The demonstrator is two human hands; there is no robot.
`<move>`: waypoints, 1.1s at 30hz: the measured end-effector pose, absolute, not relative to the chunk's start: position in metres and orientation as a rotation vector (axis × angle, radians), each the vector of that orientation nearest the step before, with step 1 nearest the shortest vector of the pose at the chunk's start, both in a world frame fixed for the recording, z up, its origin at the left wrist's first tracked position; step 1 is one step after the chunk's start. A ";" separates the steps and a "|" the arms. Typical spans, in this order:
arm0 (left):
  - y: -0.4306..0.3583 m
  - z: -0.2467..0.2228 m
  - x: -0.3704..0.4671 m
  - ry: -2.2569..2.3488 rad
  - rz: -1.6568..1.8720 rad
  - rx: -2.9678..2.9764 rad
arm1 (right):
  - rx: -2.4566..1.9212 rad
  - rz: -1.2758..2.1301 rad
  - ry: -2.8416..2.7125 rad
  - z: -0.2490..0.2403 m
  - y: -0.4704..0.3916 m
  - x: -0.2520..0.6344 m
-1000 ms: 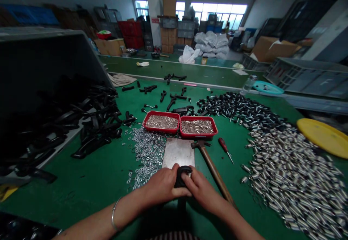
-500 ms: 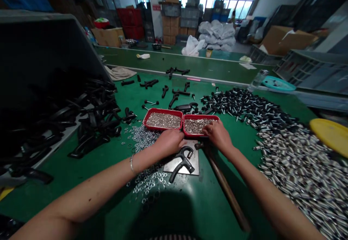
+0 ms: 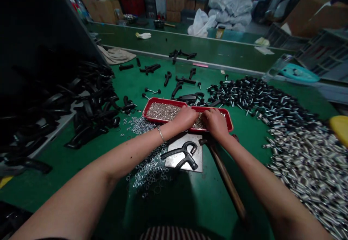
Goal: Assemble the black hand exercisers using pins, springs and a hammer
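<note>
Two red trays of small metal parts stand side by side on the green table. My left hand (image 3: 187, 117) reaches over the inner edges of the left tray (image 3: 152, 117) and the right tray (image 3: 230, 121). My right hand (image 3: 215, 123) has its fingertips down among the pins of the right tray, close to my left fingertips. Fingers of both hands are bent; whatever they hold is too small or hidden. Below them, a black clamp-like handle (image 3: 187, 156) with a metal spring lies on a steel plate (image 3: 198, 146). Beside it rests a hammer (image 3: 227, 176).
Black handles (image 3: 92, 113) pile up at left, spilling from a big bin. Metal rings (image 3: 152, 167) lie left of the plate. At right are heaps of black-headed screws (image 3: 252, 95) and metal cylinders (image 3: 307, 167). Loose black handles (image 3: 185, 80) lie behind the trays.
My left hand has moved right and forward, from above the black handle to the right tray. The right hand is farther into that tray. The view has tilted down.
</note>
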State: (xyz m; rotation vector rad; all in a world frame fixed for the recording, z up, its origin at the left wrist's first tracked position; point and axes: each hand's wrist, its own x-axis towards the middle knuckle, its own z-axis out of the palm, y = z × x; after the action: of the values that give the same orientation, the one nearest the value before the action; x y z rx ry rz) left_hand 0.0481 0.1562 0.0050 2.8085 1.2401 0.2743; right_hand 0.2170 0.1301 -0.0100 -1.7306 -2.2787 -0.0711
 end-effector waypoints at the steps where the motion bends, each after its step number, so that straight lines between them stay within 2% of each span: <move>1: 0.155 0.005 0.048 1.269 0.340 2.760 | -1.742 -0.022 -2.218 -0.011 0.131 0.217; 6: 0.149 0.010 0.038 1.406 0.813 2.281 | -1.615 0.277 -1.811 -0.002 0.125 0.230; 9: 0.132 0.011 0.009 1.412 1.067 2.087 | -1.460 0.405 -1.776 0.006 0.091 0.240; 14: 0.077 0.003 -0.045 1.328 0.908 1.837 | -1.452 0.903 -1.822 -0.008 0.020 0.234; 16: 0.056 0.002 -0.052 1.260 0.870 1.679 | -1.503 0.980 -1.730 -0.017 0.007 0.225; 21: 0.032 0.001 -0.046 1.216 0.952 1.406 | -1.557 0.802 -1.862 -0.022 0.011 0.211; 26: 0.027 -0.006 -0.035 1.267 0.884 1.495 | -1.709 0.702 -2.076 -0.011 0.016 0.208; 29: 0.024 -0.010 -0.028 1.299 0.848 1.724 | -1.786 0.410 -2.363 0.001 0.018 0.201; 33: 0.019 -0.010 -0.015 1.280 0.739 2.031 | -1.594 0.004 -2.870 0.017 0.029 0.183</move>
State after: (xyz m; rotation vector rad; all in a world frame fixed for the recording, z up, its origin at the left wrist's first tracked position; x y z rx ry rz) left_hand -0.0146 0.0192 -0.0104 2.0307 1.2799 0.7391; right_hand 0.1830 0.0287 0.0171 -1.5945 -2.8701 0.0043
